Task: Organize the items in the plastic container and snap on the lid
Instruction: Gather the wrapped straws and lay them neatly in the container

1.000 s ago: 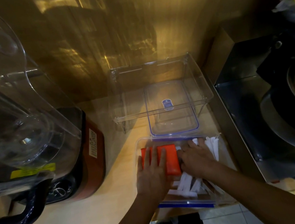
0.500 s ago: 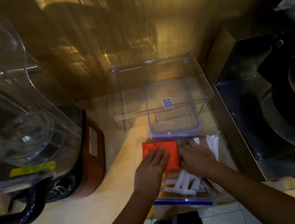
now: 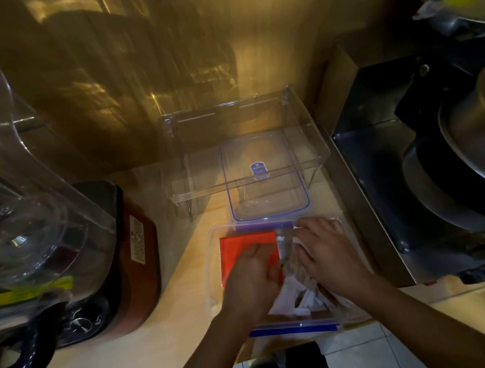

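A clear plastic container (image 3: 213, 282) with blue clips sits at the counter's front edge. Inside on the left lies a flat orange packet (image 3: 242, 243). Loose white sachets (image 3: 305, 298) fill the right side. My left hand (image 3: 248, 281) is in the container, its fingers curled round the packet's right edge. Beside it, my right hand (image 3: 330, 254) lies over the sachets with fingers extended toward the far rim. The clear lid (image 3: 268, 208) with a blue rim lies flat just behind the container, partly under a clear shelf.
A clear acrylic riser shelf (image 3: 242, 116) stands against the wall over the lid. A blender with a clear jar (image 3: 19, 217) and red-brown base (image 3: 140, 257) crowds the left. A steel appliance (image 3: 389, 196) with a dark pot stands right. The tiled floor shows below the counter edge.
My left hand went from lying flat on the orange packet to curling its fingers at the packet's right edge. My right hand slid toward the container's far right rim over the sachets.
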`<state>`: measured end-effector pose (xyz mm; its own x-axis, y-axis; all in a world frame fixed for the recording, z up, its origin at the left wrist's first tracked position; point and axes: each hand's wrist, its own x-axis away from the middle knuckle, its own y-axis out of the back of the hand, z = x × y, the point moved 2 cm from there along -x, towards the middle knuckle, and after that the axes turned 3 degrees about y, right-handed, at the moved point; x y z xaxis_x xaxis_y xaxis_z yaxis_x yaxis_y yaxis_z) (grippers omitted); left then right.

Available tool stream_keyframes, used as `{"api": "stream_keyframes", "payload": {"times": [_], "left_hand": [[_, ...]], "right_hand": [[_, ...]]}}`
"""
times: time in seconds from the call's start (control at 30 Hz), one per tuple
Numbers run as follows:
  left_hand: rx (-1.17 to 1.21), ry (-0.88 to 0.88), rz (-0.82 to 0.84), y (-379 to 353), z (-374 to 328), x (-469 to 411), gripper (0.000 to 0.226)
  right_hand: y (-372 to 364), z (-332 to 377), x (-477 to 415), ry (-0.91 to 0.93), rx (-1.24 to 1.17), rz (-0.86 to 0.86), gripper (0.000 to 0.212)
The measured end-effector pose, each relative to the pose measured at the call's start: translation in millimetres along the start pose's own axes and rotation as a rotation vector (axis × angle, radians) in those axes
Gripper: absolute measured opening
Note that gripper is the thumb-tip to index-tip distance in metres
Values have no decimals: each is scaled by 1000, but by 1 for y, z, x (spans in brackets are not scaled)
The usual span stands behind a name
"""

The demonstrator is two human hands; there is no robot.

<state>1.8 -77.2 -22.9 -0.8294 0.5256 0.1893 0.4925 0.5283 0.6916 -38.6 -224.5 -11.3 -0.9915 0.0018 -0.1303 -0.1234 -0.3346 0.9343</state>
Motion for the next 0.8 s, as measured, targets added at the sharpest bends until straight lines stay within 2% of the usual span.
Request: {"api": "stream_keyframes", "payload": {"times": [0.07, 0.17, 0.27, 0.37, 0.47, 0.6, 0.7, 0.8], "left_hand": [[317, 139, 64, -8, -16, -4, 18], [601, 339, 148, -17, -33, -15, 23], [716, 432, 229, -26, -42, -24, 26], [723, 486, 182, -34, -49, -35, 36], [723, 579, 152, -42, -57, -46, 47], [704, 590, 187, -47, -61, -46, 37], [711, 521, 193, -45, -62, -40, 23], [790, 485, 186, -42, -57, -35, 28]], "right_hand": [[6, -6, 11, -216, -127, -27, 16], [7, -14, 26, -522, -236, 86, 37], [4, -13, 30, -697, -379, 128, 51], [-5, -12, 26, -789, -488, 154, 53], [-13, -13, 22, -842, -622, 122, 54], [-24, -5, 24, -767, -535, 180, 52], [-29, -2, 24, -679, -471, 198, 36], [-27, -5, 27, -625, -573, 96, 24]]}}
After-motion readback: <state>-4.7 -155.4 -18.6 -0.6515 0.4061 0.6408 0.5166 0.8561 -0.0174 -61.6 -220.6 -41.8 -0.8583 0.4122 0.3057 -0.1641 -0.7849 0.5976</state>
